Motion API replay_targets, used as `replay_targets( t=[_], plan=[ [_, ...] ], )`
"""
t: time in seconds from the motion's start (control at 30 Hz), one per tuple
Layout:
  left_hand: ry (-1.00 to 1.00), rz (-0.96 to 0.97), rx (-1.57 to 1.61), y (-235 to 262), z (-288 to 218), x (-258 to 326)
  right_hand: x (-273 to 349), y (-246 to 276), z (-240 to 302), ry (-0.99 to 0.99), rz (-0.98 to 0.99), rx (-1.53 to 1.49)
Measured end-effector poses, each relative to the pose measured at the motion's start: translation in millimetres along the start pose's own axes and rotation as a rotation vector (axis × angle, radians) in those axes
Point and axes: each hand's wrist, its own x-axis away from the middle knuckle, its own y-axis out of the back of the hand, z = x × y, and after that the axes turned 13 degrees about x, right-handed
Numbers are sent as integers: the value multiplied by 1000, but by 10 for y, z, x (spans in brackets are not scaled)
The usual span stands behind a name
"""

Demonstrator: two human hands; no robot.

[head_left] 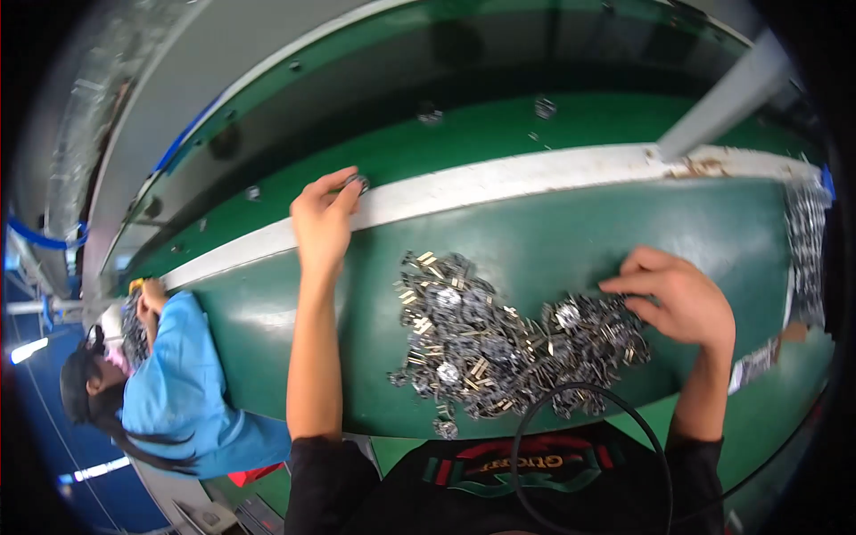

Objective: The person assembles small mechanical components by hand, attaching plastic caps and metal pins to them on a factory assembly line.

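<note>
My left hand reaches over the white rail, closed in a pinch on a small dark metal part. Below and to its right, a loose pile of small black and silver metal parts, some with brass-coloured prongs, spreads over the green tabletop. At the pile's right edge is my right hand, its thumb and forefinger apart and nothing visible between them. The fingertips come close to the parts there; whether they touch is unclear.
Beyond the white rail runs a green belt with scattered small parts. A grey post rises at the right. Stacked clear-looking packs line the right edge. A co-worker in blue works at the left. A black cable loops before me.
</note>
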Motion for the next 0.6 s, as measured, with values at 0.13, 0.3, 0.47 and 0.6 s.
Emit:
replay_targets(
  t=[0.13, 0.3, 0.47, 0.6],
  plan=[
    [37, -26, -176, 98, 138, -540, -5, -179, -88, -88, 2, -169],
    [170, 115, -116, 148, -101, -889, -16, -286, -270, -44, -114, -242],
    [-514, -110, -844, 394, 445, -2372, -116, -215, -394, -195, -79, -480],
    [-538, -6, -1172, 423, 530, -3579, -141, -230, -470, -183, -145, -536]
  ],
)
